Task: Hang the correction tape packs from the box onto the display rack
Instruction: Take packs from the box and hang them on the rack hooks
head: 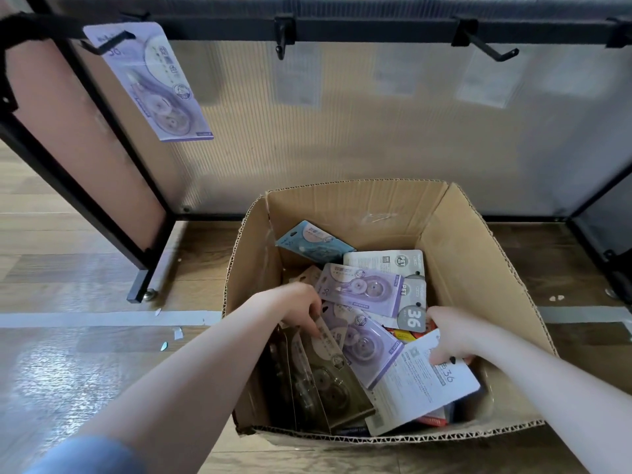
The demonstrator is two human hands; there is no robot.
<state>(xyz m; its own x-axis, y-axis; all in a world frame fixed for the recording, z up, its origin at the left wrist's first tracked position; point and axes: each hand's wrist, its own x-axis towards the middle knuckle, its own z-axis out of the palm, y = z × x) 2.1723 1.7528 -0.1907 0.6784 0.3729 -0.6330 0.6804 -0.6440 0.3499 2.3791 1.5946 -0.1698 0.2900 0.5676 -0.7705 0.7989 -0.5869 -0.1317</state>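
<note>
An open cardboard box (478, 254) on the floor holds several correction tape packs in purple, blue, brown and white. My left hand (301, 307) is inside the box, fingers pressing on a brown pack (333, 367) beside a purple pack (367, 347). My right hand (451, 335) pinches the top of a white-backed pack (424, 381) lying face down. Another purple pack (359, 289) and a blue pack (313, 242) lie further back. One purple pack (155, 82) hangs on the leftmost hook (107, 44) of the display rack (376, 29).
The rack's black top bar carries two more bare hooks, a middle hook (282, 39) and a right hook (490, 49), before a translucent ribbed panel. A black rack leg (140, 285) stands left of the box. Paper scraps (172, 335) and white tape lie on the wood floor.
</note>
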